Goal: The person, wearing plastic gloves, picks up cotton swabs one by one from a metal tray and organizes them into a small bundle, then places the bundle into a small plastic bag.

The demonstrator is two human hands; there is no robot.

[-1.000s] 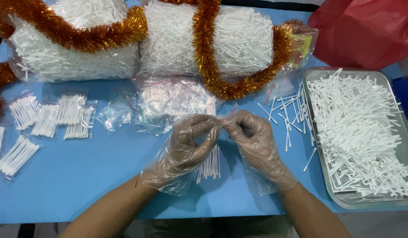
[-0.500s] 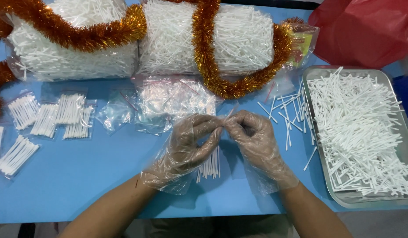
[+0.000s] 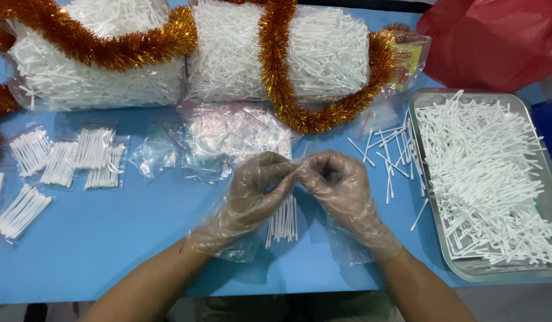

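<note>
Head view: your left hand (image 3: 258,191) and right hand (image 3: 338,188) meet, fingers pinched on a small clear bag (image 3: 283,214) of white sticks, above the blue surface (image 3: 109,238).
Seal: press along the bag's top evenly, sticks hanging straight.
Tray (image 3: 431,197): just right.

Hands (image 3: 300,185) hide small bag's top (image 3: 282,219); tinsel (image 3: 2,107) & tray (image 3: 496,271) cut by edges.

Thin glossy plastic gloves (image 3: 252,197), dull metal tray (image 3: 428,197), matt white plastic sticks (image 3: 490,179), glittery tinsel (image 3: 276,65)
</note>
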